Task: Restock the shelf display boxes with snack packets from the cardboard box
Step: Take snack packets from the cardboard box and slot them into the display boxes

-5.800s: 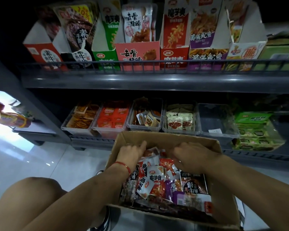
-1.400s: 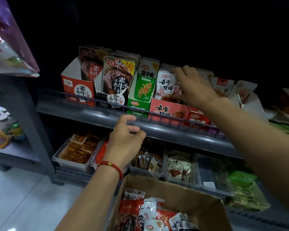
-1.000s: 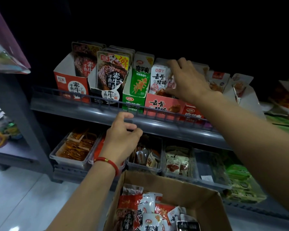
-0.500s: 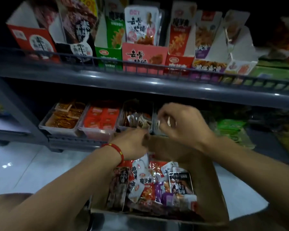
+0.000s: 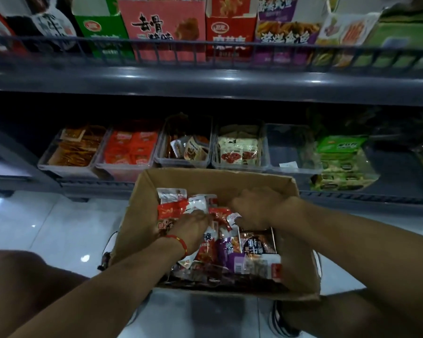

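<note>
The open cardboard box [image 5: 217, 176] sits on the floor in front of me, full of mixed snack packets [image 5: 232, 252] in red, white, purple and dark wrappers. Both of my hands are inside it. My left hand [image 5: 193, 228], with a red cord on the wrist, lies on the pile, its fingers reaching to a red packet [image 5: 221, 212]. My right hand [image 5: 257, 208] is curled over the pile beside it, fingertips down among the packets; what they hold is hidden. The display boxes stand on the upper shelf: green [image 5: 103, 28], pink [image 5: 161, 28], red [image 5: 230, 32], purple [image 5: 286, 32].
A wire rail [image 5: 205, 48] runs along the upper shelf's front. On the lower shelf stand several clear bins [image 5: 130, 154] of packets, one bin [image 5: 291, 152] nearly bare, and green packs [image 5: 340, 157] at the right. My knee [image 5: 22, 276] is at lower left over white floor tiles [image 5: 59, 228].
A second ago my right hand was at the pink display box and my left on the shelf rail. Both have come down into the cardboard box, and my view has tilted down.
</note>
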### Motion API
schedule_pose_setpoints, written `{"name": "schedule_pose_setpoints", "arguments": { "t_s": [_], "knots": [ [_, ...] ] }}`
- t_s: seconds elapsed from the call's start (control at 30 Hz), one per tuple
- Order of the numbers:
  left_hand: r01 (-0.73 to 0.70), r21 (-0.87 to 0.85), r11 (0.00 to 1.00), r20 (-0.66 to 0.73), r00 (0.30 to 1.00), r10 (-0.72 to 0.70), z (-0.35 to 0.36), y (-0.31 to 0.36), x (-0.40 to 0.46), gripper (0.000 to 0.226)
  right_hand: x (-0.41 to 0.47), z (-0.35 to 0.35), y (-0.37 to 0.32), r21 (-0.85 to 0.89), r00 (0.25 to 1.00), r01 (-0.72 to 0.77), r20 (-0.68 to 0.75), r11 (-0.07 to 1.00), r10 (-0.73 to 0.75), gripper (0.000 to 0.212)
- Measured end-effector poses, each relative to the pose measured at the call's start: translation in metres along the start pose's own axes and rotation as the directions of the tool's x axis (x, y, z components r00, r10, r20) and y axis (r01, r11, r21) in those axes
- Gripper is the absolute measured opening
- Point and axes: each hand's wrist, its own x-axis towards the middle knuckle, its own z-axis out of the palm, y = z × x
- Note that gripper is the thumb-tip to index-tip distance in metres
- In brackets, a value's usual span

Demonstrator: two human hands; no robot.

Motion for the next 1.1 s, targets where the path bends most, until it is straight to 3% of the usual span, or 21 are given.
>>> {"name": "schedule_pose_setpoints", "arguments": {
  "t_s": [0.1, 0.37, 0.5, 0.6, 0.7, 0.8, 0.87, 0.9, 1.0, 1.1],
  "knots": [
    [0.000, 0.024, 1.000, -0.037, 0.999, 0.000, 0.001, 0.000, 0.009, 0.058, 0.001, -0.005, 0.008, 0.013, 1.000, -0.022, 0.016, 1.000, 0.022, 0.028],
    [-0.012, 0.020, 1.000, -0.027, 1.000, 0.013, -0.021, -0.003, 0.018, 0.036, 0.003, -0.010, 0.017, 0.023, 0.999, -0.017, 0.049, 1.000, 0.016, 0.028],
    [-0.032, -0.274, 0.961, -0.023, 0.999, 0.027, -0.055, -0.001, 0.004, 0.018, 0.001, -0.013, 0.017, 0.168, 0.998, 0.012, 0.064, 0.986, -0.023, 0.032],
    [-0.061, -0.598, 0.799, -0.092, 0.996, 0.008, -0.090, 0.003, -0.015, 0.019, -0.002, -0.017, 0.016, 0.411, 0.994, 0.017, 0.090, 0.911, -0.059, 0.048],
    [-0.111, -0.796, 0.595, -0.179, 0.982, -0.056, -0.118, 0.007, -0.032, 0.024, -0.002, -0.019, 0.012, 0.634, 0.997, 0.047, 0.011, 0.772, -0.070, 0.046],
    [-0.158, -0.909, 0.386, -0.282, 0.915, -0.290, -0.134, 0.013, -0.048, 0.032, -0.004, -0.023, 0.004, 0.842, 0.995, 0.096, -0.102, 0.531, -0.019, 0.040],
    [-0.171, -0.977, 0.131, -0.208, 0.906, -0.369, -0.141, 0.017, -0.058, 0.041, -0.008, -0.026, 0.000, 0.944, 0.992, 0.116, -0.127, 0.308, 0.017, 0.040],
    [-0.127, -0.991, 0.049, -0.136, 0.932, -0.335, -0.144, 0.019, -0.063, 0.045, -0.010, -0.027, -0.001, 0.971, 0.990, 0.126, -0.136, 0.201, 0.035, 0.039],
    [0.038, -0.998, 0.050, 0.032, 0.992, -0.125, -0.147, 0.031, -0.076, 0.036, -0.018, -0.031, -0.006, 0.986, 0.989, 0.143, -0.138, -0.088, 0.060, 0.033],
    [-0.001, -0.998, 0.056, -0.007, 0.994, -0.105, -0.148, 0.039, -0.080, 0.040, -0.023, -0.032, -0.015, 0.964, 0.979, 0.184, -0.162, -0.190, 0.123, 0.035]
  ]
}}
